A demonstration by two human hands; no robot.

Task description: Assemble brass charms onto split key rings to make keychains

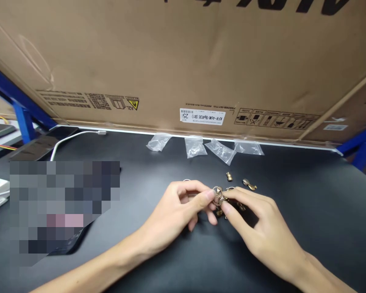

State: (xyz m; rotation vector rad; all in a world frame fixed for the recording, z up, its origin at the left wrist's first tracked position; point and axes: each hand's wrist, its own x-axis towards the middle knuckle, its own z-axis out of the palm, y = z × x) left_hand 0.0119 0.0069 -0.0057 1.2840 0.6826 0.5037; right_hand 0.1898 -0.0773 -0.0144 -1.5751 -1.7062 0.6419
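A metal key ring [217, 195] is pinched between my two hands, above the dark table. The thumb and fingers of my left hand [187, 205] close on its left side. My right hand [256, 213] closes its thumb and index finger at the ring's right side, where small metal parts show. Bronze-coloured charms [240, 206] lie beneath and beside the fingers, partly hidden. Just beyond the hands lie a small gourd-shaped bronze charm [229, 176] and a longer bronze charm [249, 184]. Part of another ring [187, 180] shows behind my left hand.
Several clear plastic bags [195, 147] lie along the table's back edge, against a large cardboard box [183, 65]. At the left are a white cable [70, 135] and a dark object [67, 211] blurred by pixels. Blue metal posts [22, 120] stand at the sides.
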